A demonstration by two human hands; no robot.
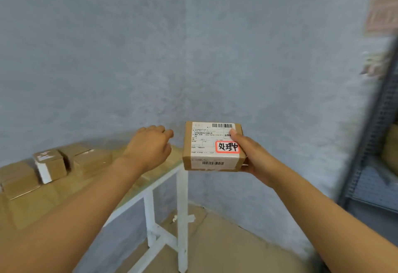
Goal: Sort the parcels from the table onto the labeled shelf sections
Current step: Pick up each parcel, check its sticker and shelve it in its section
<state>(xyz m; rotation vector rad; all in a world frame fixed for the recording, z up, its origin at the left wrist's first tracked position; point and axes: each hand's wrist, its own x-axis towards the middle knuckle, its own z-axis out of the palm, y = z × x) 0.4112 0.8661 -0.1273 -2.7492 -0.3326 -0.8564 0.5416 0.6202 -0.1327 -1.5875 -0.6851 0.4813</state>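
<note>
A small brown cardboard parcel (213, 146) with a white shipping label sits in your right hand (252, 158), raised in the air past the worktop's right end, in front of a pale blue-grey wall (193, 46). Your thumb lies across the label's right side and your fingers curl underneath, so this grip grasps the parcel. The label carries barcodes at its top and on the front face, and a red-bordered white sticker (227, 147) with black handwritten characters near your thumb.

Your left hand (150, 146) hovers just to the left of the parcel, apart from it, above the worktop's right end. Its fingers curl loosely and hold nothing, so that grip is released.

Below and to the left, the wood-topped worktop with white legs (168, 178) carries more brown cardboard boxes (73, 162), grouped together toward its left side; they are blurred, and one shows a white side.

At the far right edge, a grey metal shelf unit (379, 160) appears, heavily blurred, with something brown on one level. Flattened brown cardboard (226, 247) covers the floor beneath.
</note>
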